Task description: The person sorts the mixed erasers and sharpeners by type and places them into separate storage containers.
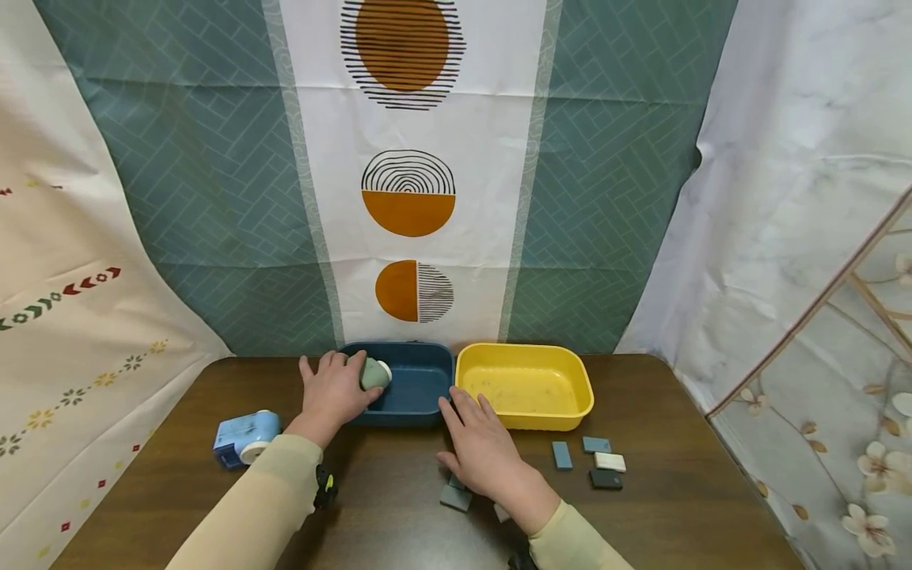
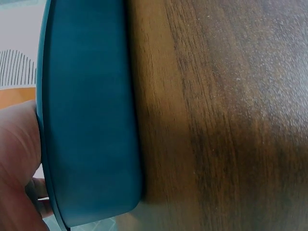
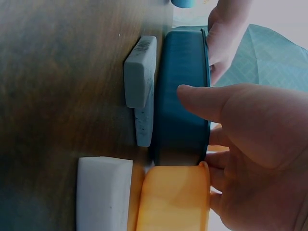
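Note:
My left hand [image 1: 335, 393] grips a rounded grey-green thing [image 1: 374, 374] with a white end, at the left side of the dark blue bin [image 1: 416, 393]; its exact kind cannot be told. In the left wrist view the bin wall [image 2: 89, 110] hides most of that hand [image 2: 19, 159]. My right hand [image 1: 484, 451] has its fingers stretched out near where the blue bin meets the yellow bin [image 1: 523, 388]. In the right wrist view its thumb [image 3: 207, 101] lies in front of the blue wall, and the other fingertips are partly hidden at the rims.
Small grey blocks [image 1: 456, 497] lie on the table under my right hand. Right of them are blue blocks [image 1: 562, 455], a white block [image 1: 609, 462] and a black block [image 1: 606, 479]. A light blue toy-like object [image 1: 245, 437] with white round parts lies left. Patterned cloth [image 1: 606, 182] hangs behind.

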A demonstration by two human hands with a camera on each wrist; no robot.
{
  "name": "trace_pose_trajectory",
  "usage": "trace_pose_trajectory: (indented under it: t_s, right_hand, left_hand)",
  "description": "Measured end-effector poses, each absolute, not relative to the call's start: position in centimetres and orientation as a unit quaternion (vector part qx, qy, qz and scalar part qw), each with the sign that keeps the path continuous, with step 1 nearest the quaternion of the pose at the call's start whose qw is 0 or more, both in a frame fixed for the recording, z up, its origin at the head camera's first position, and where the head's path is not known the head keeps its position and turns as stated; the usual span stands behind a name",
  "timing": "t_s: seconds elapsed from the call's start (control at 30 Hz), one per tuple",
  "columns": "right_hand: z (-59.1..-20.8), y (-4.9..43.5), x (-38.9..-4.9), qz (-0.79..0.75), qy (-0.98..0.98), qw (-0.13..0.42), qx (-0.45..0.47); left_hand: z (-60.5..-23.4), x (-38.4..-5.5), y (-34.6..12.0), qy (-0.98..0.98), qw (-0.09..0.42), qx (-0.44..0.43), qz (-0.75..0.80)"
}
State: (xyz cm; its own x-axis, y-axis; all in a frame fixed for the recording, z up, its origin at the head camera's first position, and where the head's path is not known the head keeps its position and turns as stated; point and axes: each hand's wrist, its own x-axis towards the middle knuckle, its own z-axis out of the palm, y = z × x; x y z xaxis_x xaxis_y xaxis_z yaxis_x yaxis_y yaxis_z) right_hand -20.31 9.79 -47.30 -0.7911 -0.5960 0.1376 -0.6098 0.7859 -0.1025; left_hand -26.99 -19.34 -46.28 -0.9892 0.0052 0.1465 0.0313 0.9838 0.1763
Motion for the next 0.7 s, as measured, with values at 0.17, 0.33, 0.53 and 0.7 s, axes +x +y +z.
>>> trace_pose_trajectory:
  t_s: [0.17,0.33,0.53,0.7]
  right_hand:
    - [-47.24,9.84,-20.25,0.080,-0.944,0.043,0.318]
    - [-47.28,9.75,-20.31,0.081,-0.943,0.043,0.319]
    - [-47.24,9.61,-20.29,0.082,-0.943,0.044,0.319]
    - [-47.33,9.58,-20.19,0.069,-0.945,0.046,0.318]
  left_hand:
    - [-46.33,-26.88,-19.22,-0.993,0.068,-0.006,-0.094]
    - [-46.37,-26.92,-19.31,-0.993,0.069,-0.002,-0.091]
    - [-46.35,-26.90,-19.41,-0.993,0.072,-0.004,-0.089]
    - [-46.37,-26.74,-19.43,-0.992,0.079,-0.007,-0.097]
